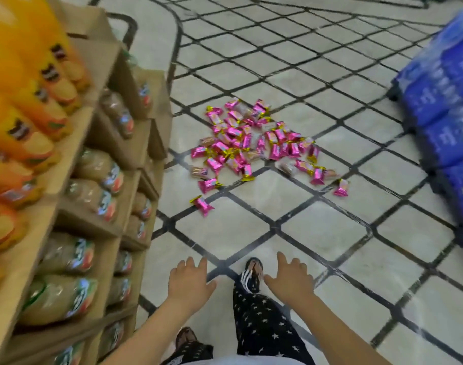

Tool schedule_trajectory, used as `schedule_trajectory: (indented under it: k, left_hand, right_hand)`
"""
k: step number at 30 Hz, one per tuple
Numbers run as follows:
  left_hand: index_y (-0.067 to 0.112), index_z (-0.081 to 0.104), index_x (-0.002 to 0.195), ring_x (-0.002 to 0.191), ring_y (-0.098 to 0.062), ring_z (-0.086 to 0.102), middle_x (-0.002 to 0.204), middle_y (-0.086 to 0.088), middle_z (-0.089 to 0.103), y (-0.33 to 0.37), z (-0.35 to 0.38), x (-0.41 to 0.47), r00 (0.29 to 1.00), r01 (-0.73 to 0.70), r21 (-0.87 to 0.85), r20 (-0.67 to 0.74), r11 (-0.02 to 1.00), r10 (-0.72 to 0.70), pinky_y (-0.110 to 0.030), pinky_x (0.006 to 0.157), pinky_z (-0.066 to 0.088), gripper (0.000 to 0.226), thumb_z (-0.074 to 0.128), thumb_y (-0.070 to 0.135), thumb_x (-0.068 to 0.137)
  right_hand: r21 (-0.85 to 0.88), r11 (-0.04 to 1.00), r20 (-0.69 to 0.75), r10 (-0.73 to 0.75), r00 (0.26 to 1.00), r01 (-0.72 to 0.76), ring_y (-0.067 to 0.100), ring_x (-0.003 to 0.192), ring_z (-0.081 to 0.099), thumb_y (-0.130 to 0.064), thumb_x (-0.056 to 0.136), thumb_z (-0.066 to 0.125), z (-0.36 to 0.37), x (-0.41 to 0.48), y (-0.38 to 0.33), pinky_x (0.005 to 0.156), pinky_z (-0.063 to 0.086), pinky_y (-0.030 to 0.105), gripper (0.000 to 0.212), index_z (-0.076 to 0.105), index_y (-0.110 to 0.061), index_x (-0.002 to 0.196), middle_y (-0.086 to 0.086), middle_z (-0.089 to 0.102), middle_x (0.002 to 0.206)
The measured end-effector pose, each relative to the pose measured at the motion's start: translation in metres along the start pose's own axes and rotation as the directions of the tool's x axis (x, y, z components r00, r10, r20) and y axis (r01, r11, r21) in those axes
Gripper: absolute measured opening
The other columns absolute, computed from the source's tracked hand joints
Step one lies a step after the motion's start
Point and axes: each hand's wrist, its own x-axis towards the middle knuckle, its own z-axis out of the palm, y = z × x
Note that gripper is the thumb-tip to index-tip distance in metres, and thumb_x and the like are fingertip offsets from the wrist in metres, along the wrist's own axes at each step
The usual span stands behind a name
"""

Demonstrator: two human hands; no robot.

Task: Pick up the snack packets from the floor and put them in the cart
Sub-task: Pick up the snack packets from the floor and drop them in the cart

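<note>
Snack packets [251, 143]: pink wrappers with gold crimped ends, lying in a loose heap on the floor [330, 233], to the right of the cardboard shelf [75, 143] and apart from it.
Heap axis: the spread is longest from its shelf-side upper edge out and down to the right, away from the cardboard shelf.
Packet heading: mixed; no common direction within the heap.
Nearest packet [202, 205]: lies alone, just off the heap and closest of all to the cardboard shelf; long axis diagonal, gold end toward the shelf, pink end away from it.
Far stray packet [342, 187]: lies alone on the side of the heap away from the cardboard shelf; it is roughly upright in the picture.
Left hand [189, 281]: right of the shelf's lower tiers, palm down, well short of the heap; grip spread, fingers straight, holding nothing.
Right hand [291, 279]: further from the shelf than the left, same height; grip spread, nothing in it.
Foot [252, 275]: in a striped sandal, on the floor between the two hands.
Shelf contents: orange bottles [40, 106] on the upper tier, clear bagged goods [93, 167] below; labels blurred.
Blue packs [446, 106]: stacked beyond the heap, on the side opposite the cardboard shelf.
</note>
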Motion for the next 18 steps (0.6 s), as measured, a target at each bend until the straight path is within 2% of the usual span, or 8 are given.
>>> schedule_trajectory:
  k: [5, 9, 13, 18]
  left_hand:
    - [0.020, 0.021, 0.153, 0.138, -0.028, 0.035, 0.151, -0.012, 0.035, 0.061, -0.045, 0.084, 1.000, -0.015, 0.023, -0.002, 1.000, 0.015, -0.038, 0.107, 0.034, 0.070, 0.039, 0.058, 0.096]
    - [0.021, 0.019, 0.154, 0.136, -0.029, 0.035, 0.150, -0.011, 0.035, 0.131, -0.087, 0.149, 1.000, -0.023, 0.029, 0.012, 0.999, 0.023, -0.039, 0.108, 0.033, 0.070, 0.038, 0.057, 0.097]
    - [0.021, 0.016, 0.154, 0.139, -0.030, 0.031, 0.153, -0.012, 0.031, 0.199, -0.127, 0.197, 0.995, -0.099, 0.052, -0.027, 0.994, 0.100, -0.040, 0.109, 0.031, 0.069, 0.036, 0.057, 0.098]
    - [0.021, 0.016, 0.155, 0.142, -0.031, 0.028, 0.157, -0.014, 0.025, 0.260, -0.178, 0.246, 0.982, -0.186, 0.095, -0.020, 0.978, 0.189, -0.040, 0.112, 0.030, 0.072, 0.038, 0.058, 0.097]
  right_hand:
    - [0.072, 0.995, 0.049, 0.063, 0.997, -0.067, 0.034, 0.134, 0.033, -0.057, 0.093, 0.042, -0.052, 0.077, 0.043, 0.103, 0.037, 0.044, 0.070, 0.019, -0.023, 0.150, 0.016, 0.034, 0.145]
    - [0.115, 0.991, 0.044, 0.056, 0.997, -0.061, 0.033, 0.133, 0.036, -0.057, 0.092, 0.044, -0.108, 0.138, 0.087, 0.103, 0.040, 0.043, 0.074, 0.017, -0.023, 0.152, 0.015, 0.039, 0.143]
    - [0.102, 0.992, 0.018, 0.073, 0.997, -0.074, 0.033, 0.129, 0.037, -0.053, 0.094, 0.042, -0.163, 0.183, 0.124, 0.100, 0.039, 0.044, 0.069, 0.017, -0.023, 0.150, 0.014, 0.039, 0.139]
    - [0.233, 0.956, 0.029, 0.175, 0.984, -0.177, 0.034, 0.124, 0.040, -0.055, 0.093, 0.045, -0.215, 0.232, 0.160, 0.096, 0.041, 0.043, 0.068, 0.022, -0.022, 0.147, 0.015, 0.042, 0.134]
